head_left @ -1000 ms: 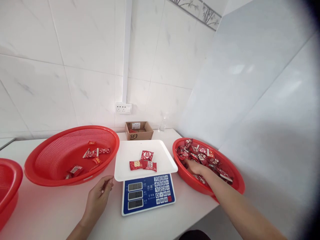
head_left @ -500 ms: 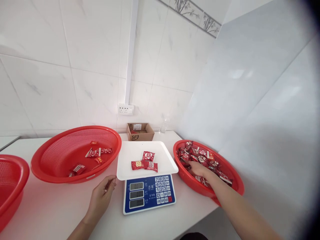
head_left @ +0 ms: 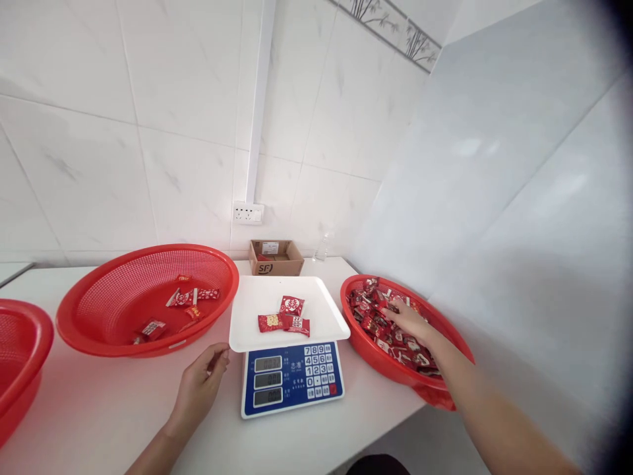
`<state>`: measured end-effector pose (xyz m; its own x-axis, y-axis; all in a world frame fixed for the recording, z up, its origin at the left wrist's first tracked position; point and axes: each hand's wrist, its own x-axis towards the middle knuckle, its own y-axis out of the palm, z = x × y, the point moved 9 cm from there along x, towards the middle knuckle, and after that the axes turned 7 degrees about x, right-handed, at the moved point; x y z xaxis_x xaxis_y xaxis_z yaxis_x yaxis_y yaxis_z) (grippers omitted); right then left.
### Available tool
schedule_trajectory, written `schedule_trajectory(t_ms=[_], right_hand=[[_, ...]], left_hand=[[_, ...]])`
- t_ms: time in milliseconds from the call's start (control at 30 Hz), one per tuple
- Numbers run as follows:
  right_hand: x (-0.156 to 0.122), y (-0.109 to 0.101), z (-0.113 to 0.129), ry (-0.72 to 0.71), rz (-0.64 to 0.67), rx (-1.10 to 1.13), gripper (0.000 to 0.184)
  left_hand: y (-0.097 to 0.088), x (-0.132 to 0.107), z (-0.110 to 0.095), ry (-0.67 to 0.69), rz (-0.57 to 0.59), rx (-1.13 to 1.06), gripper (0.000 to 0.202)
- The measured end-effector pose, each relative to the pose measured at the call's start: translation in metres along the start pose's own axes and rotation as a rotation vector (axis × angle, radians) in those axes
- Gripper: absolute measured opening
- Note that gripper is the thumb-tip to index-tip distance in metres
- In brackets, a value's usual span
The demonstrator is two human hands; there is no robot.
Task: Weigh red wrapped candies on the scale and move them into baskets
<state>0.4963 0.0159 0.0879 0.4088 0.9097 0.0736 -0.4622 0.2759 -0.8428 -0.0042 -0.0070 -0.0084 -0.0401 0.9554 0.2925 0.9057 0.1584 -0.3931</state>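
My right hand [head_left: 409, 321] is inside the right-hand red basket [head_left: 363, 348], its bent fingers down among many red wrapped candies [head_left: 372, 324]. What lies between its fingertips is hard to make out. Beside the left front corner of the scale's white pan [head_left: 257, 297], my left hand [head_left: 204, 377] rests with its fingers curled in and nothing visible in them. Three red candy packets [head_left: 293, 305] lie grouped on the pan. Below it is the scale's blue panel [head_left: 295, 404], with lit number displays and a keypad.
A large red perforated basket [head_left: 106, 290] on the left holds several candy packets [head_left: 154, 328]. Another red basket [head_left: 30, 330] is cut off at the left edge. Behind the scale stand a small cardboard box [head_left: 279, 266] and a clear plastic object [head_left: 321, 248] by the tiled wall.
My right hand has moved up and slightly right within the basket, and the candies there have shifted. My left hand and the packets on the pan are nearly unchanged; the view has tilted slightly.
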Motion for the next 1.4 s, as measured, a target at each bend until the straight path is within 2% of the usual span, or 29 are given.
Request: schedule_trajectory(t_ms=[67,167,267,367,467,567,667,767,933,1033,1133,1200,1300,1400], right_hand=[[-0.001,0.0,0.019,-0.052,-0.009,0.004,0.038],[-0.011,0.012,0.07,-0.217,0.043,0.059,0.035],[-0.036,0.045,0.135,-0.425,0.231,0.113,0.028],[-0.067,0.086,0.184,-0.515,0.459,0.101,0.022],[-0.084,0.116,0.217,-0.577,0.552,0.085,0.022],[-0.088,0.134,0.236,-0.657,0.549,0.032,0.021],[-0.078,0.133,0.242,-0.665,0.404,-0.066,0.024],[-0.067,0.119,0.241,-0.601,0.276,-0.062,0.027],[-0.056,0.099,0.225,-0.428,0.227,0.048,0.032],[-0.055,0.104,0.214,-0.375,0.268,0.021,0.037],[-0.06,0.118,0.212,-0.425,0.348,0.056,0.042],[-0.064,0.119,0.213,-0.487,0.315,0.1,0.044],[-0.069,0.104,0.211,-0.547,0.189,0.201,0.041],[-0.078,0.081,0.193,-0.551,0.05,0.337,0.038]], left_hand=[[0.001,0.0,-0.001,0.001,0.005,-0.014,0.027],[0.002,0.0,-0.003,0.011,0.012,-0.038,0.026],[0.002,0.0,-0.003,0.016,0.002,-0.053,0.025],[0.001,0.0,0.0,-0.004,-0.007,-0.069,0.025],[0.0,-0.001,0.003,-0.022,-0.006,-0.081,0.025],[-0.001,-0.001,0.001,-0.028,0.0,-0.075,0.025],[-0.003,-0.001,-0.002,-0.024,-0.003,-0.059,0.025],[-0.006,-0.001,-0.004,-0.021,-0.021,-0.049,0.024],[-0.006,-0.003,-0.012,0.008,-0.019,-0.03,0.021],[-0.006,-0.004,-0.014,0.014,-0.016,-0.024,0.02],[-0.005,-0.004,-0.012,0.02,-0.012,-0.033,0.021],[-0.004,-0.003,-0.009,0.023,-0.011,-0.035,0.021],[-0.004,-0.002,-0.004,0.008,-0.017,-0.037,0.022],[-0.005,-0.002,-0.003,0.003,-0.037,-0.058,0.021]])
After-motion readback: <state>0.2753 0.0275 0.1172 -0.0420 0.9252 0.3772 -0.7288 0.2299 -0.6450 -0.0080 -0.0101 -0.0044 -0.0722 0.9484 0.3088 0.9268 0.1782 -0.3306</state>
